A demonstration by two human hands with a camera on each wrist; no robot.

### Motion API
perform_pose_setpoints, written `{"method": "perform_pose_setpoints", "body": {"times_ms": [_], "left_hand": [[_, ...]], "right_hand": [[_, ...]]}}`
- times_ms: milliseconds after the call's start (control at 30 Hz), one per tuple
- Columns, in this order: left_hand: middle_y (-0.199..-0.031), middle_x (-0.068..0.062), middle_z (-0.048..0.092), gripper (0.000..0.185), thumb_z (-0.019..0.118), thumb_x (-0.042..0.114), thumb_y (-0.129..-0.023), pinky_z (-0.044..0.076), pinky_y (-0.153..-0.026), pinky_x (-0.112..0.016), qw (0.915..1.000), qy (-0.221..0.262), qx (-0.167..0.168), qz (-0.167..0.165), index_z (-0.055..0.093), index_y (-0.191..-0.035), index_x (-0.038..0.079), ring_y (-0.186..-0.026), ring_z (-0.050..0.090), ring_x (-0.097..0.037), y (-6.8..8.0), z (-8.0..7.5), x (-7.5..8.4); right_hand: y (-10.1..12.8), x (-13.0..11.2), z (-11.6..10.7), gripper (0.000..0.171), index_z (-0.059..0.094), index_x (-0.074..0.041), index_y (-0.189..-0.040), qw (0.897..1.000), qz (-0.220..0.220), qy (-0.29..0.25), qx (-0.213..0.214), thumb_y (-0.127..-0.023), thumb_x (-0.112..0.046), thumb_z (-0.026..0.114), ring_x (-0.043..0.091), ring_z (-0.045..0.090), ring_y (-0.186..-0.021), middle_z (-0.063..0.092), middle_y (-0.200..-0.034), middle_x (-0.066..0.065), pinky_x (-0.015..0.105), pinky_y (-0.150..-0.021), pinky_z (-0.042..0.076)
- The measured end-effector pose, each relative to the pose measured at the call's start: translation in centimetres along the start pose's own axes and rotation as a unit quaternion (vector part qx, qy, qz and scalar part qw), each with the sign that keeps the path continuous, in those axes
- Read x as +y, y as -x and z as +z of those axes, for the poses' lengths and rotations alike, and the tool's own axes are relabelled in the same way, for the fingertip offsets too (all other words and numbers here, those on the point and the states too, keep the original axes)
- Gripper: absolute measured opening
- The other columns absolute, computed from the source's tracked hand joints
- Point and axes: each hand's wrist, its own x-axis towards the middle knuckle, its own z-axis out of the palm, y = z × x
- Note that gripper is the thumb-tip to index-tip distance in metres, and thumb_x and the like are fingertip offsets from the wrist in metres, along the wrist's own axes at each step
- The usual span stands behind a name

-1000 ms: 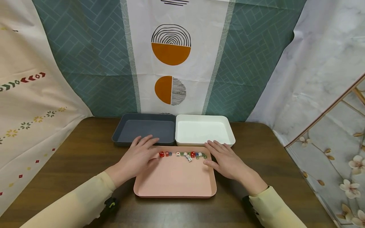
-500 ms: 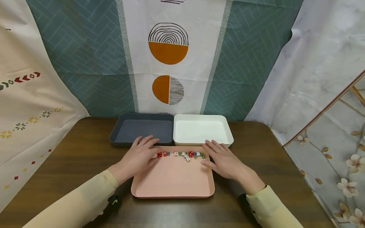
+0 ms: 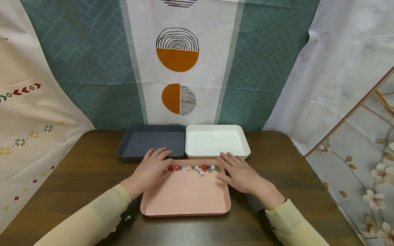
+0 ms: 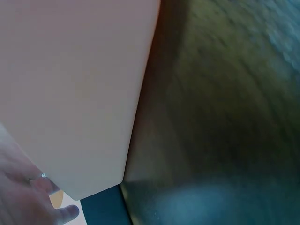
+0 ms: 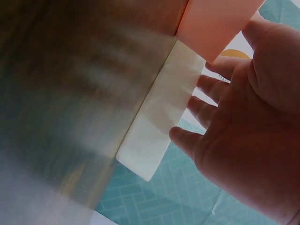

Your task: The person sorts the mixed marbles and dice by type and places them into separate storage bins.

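Observation:
A pink tray lies on the table, with small dice and beads strewn along its far side. My left hand reaches over its far left corner, fingers spread and relaxed, close to a red die that it partly covers. Over the far right corner is my right hand, its fingers fairly straight and pointing toward the white tray. Another red die sits among white dice and green and blue beads. In the right wrist view, no object shows in the right palm.
Behind the pink tray, a dark blue tray stands at the left, side by side with the white one. The brown wooden table extends to both sides. Patterned cloths hang around its back and sides.
The head view has shifted slightly. My left hand has moved a little right relative to the pink tray, over the leftmost red die. My right hand looks nearly still.

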Motion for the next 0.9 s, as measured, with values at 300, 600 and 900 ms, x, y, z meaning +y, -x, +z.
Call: {"method": "perform_pose_setpoints", "body": {"times_ms": [300,600,900], "left_hand": [[-0.148,-0.016,0.066,0.030,0.098,0.018,-0.086,0.039,-0.118,-0.071,1.0000,0.001,-0.003,-0.009,0.082,-0.111,0.019,-0.148,0.052,-0.045,0.18,-0.08,0.01],[-0.150,-0.015,0.066,0.033,0.098,0.020,-0.086,0.039,-0.118,-0.072,0.9997,0.014,-0.001,-0.018,0.086,-0.117,0.022,-0.149,0.050,-0.046,0.30,0.33,-0.01],[-0.151,-0.013,0.066,0.032,0.099,0.019,-0.085,0.039,-0.118,-0.073,0.9997,0.017,0.009,-0.016,0.087,-0.114,0.023,-0.150,0.050,-0.046,0.17,0.68,-0.06]], "right_hand": [[0.06,-0.19,-0.01,0.078,0.035,-0.007,-0.173,1.000,0.009,-0.009,-0.003,-0.114,-0.053,0.056,0.039,0.019,-0.168,0.028,-0.180,0.015,0.059,-0.134,0.016],[0.07,-0.21,0.13,0.078,0.035,-0.008,-0.173,1.000,0.008,-0.012,-0.002,-0.113,-0.053,0.057,0.040,0.019,-0.168,0.028,-0.180,0.016,0.059,-0.134,0.016],[0.01,-0.34,0.34,0.079,0.036,-0.006,-0.173,1.000,0.004,0.002,0.009,-0.113,-0.054,0.056,0.040,0.021,-0.167,0.027,-0.180,0.016,0.062,-0.133,0.017]]}}
